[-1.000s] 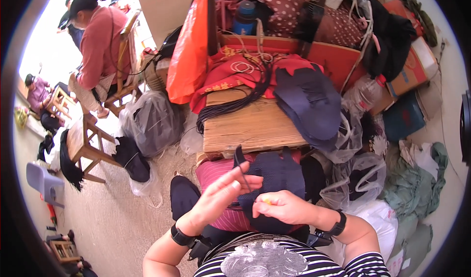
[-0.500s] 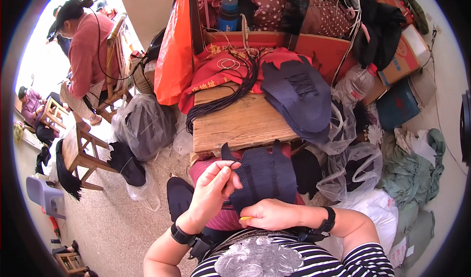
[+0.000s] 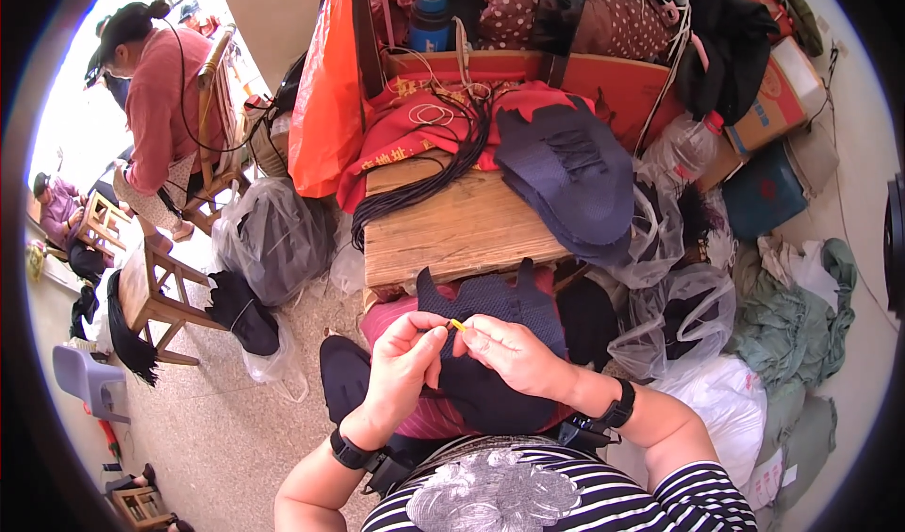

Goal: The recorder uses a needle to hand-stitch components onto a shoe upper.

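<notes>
My left hand (image 3: 405, 355) and my right hand (image 3: 509, 348) meet above my lap, fingertips close together. Between the right thumb and fingers is a small, thin yellow piece (image 3: 458, 325), its tip pointing toward the left fingertips; its kind cannot be made out. The left thumb and forefinger are pinched together, and what they hold is too small to tell. Beneath both hands a dark blue textured fabric piece (image 3: 514, 306) with pointed corners lies over my lap, partly covered by the hands.
Ahead stands a wooden bench (image 3: 462, 230) bearing a bundle of black cords (image 3: 424, 197) and stacked dark blue fabric pieces (image 3: 570, 179). Clear plastic bags (image 3: 674, 320) lie right, a grey bag (image 3: 273, 235) left. A seated person (image 3: 170, 98) is at far left.
My right hand has risen from near my waist to meet the left, bringing the yellow piece up to the left fingertips. The left hand stays pinched in nearly the same place.
</notes>
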A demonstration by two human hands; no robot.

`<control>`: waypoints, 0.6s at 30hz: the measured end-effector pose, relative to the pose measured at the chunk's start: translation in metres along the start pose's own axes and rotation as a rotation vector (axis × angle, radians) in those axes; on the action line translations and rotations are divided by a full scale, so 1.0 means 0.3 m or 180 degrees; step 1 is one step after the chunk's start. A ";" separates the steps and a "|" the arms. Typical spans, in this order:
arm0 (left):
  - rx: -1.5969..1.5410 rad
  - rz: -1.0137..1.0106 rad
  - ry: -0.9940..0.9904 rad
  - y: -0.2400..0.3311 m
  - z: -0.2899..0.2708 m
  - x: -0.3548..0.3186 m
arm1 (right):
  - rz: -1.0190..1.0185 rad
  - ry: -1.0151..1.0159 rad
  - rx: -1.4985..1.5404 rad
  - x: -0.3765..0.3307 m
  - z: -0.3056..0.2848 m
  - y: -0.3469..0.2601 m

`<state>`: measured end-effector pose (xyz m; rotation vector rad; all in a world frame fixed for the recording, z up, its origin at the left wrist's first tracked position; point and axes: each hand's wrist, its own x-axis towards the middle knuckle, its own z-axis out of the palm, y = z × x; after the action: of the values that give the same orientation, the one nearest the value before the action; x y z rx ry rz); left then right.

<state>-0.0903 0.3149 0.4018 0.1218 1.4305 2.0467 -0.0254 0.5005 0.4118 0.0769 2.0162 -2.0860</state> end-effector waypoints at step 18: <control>0.0413 0.0250 -0.0160 -0.006 -0.019 -0.009 | 0.0226 0.0005 0.0303 -0.016 0.007 -0.010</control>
<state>-0.0898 0.3092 0.3987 0.2856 1.5490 1.9977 -0.0212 0.4991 0.4157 0.1644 1.8859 -2.1373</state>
